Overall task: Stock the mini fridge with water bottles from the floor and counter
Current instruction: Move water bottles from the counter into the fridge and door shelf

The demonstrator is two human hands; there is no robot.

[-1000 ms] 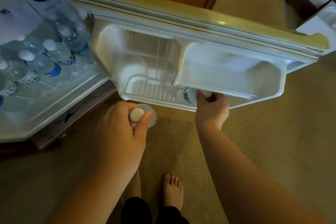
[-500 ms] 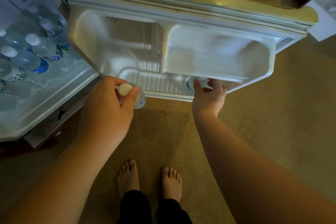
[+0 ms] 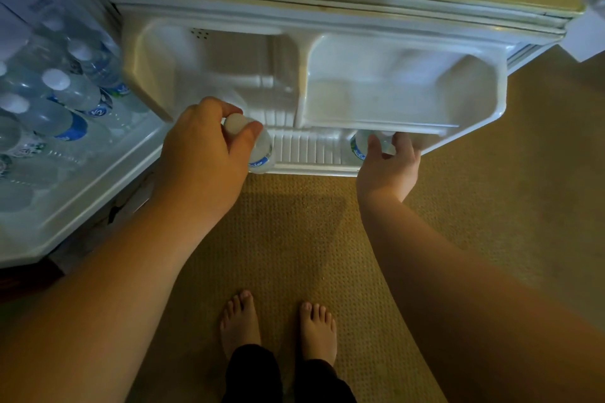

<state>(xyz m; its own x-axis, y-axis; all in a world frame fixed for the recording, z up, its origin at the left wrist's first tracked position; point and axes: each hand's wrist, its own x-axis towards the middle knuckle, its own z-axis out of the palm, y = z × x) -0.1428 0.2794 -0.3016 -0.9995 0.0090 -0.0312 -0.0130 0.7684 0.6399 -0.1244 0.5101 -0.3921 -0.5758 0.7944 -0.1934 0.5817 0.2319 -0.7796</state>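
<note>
We look down on the open fridge door (image 3: 327, 3), swung out over the carpet (image 3: 294, 222), with our two bare feet (image 3: 240, 324) below it. Along the bottom edge of the door runs a ribbed door shelf (image 3: 307, 149).

Our left hand (image 3: 203, 154) holds a water bottle (image 3: 258, 147) at the left end of that shelf. The fingers (image 3: 242, 141) are wrapped around the neck, just under the white cap, with the thumb on the near side. The bottle stands upright, its blue label showing below the hand. Its lower part sits at the shelf's front edge; we cannot tell whether the base already rests on the ribs.

Our right hand (image 3: 388, 170) reaches up to the right end of the same shelf, where a second bottle (image 3: 361, 145) stands under the overhanging upper door bin (image 3: 393, 85). The fingers are curled up around the top of this bottle, thumb on its left side; the bin's lip hides the fingertips, so how firmly they grip is unclear.

The ribbed stretch between the two bottles is bare. The upper door bin shows only its white walls.

To the left, the fridge interior (image 3: 82, 180) is packed with many more bottles (image 3: 59, 98), lying close together with white caps and blue labels facing us.
</note>
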